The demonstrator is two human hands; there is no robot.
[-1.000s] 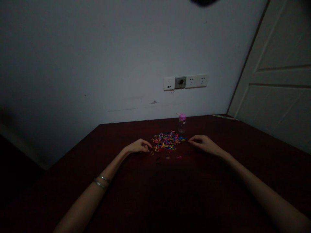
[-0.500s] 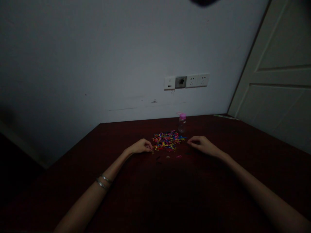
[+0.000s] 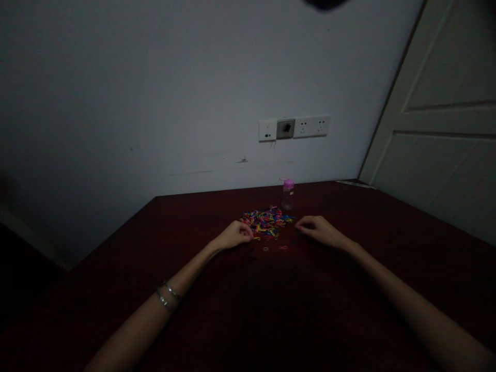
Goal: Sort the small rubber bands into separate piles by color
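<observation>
We found the heap of small, multicoloured looped bands (image 3: 265, 222) mid-table, on dark red-brown wood (image 3: 248, 305). The left hand (image 3: 233, 235) curled at its near-left edge, grip too dim to tell; the right hand (image 3: 322, 231) rested just beside it, fingertips together, nothing visibly held. Light pinches at outlying loops, we judged, best avoided tangling.

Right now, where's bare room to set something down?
Table looks bare, though dark, well nearer than the pink loop; also left of the coloured pile, behind the left hand. Crowded: between that hand and the right hand, bottle behind.
</observation>
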